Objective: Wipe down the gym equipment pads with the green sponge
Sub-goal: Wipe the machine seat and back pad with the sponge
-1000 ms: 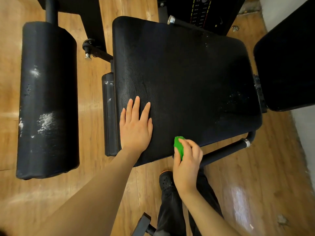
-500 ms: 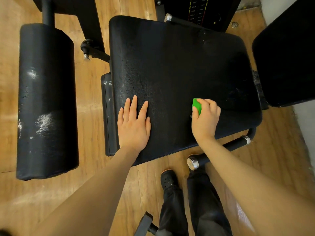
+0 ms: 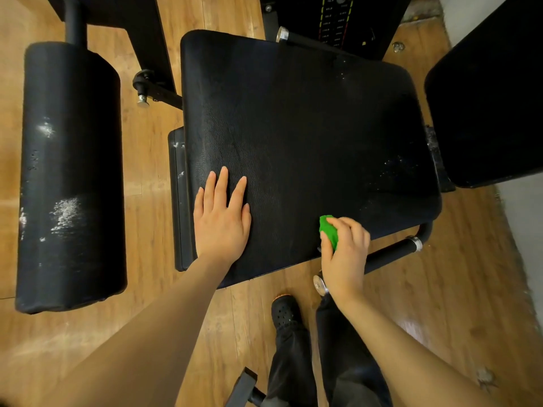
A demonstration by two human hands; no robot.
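Wooden floorboards (image 3: 141, 183) run under the black machine, and we stand over its broad seat pad (image 3: 308, 136) with our feet just short of its near edge. Our left hand (image 3: 221, 221) lies flat on the pad's near left part, fingers straight and pointing away from us, bracing and gripping nothing. Our right hand (image 3: 345, 254) is curled round the green sponge (image 3: 329, 232), which presses on the pad close to its near edge, right of the middle and well apart from the left hand. Only part of the sponge shows past the fingers; that part runs long from near to far with a slight lean to the left, its free end pointing away from us into the pad. For a good wipe we judge it best to hold the sponge's broad face flat on the vinyl, press evenly, and draw overlapping strokes towards the pale specks near the right edge (image 3: 393, 168), carrying each stroke over the rim so that nothing gathers there. The roller pad (image 3: 70, 171) to the left bears white scuffs and looks to be waiting for its turn, as does the dark pad (image 3: 487, 107) at the right.
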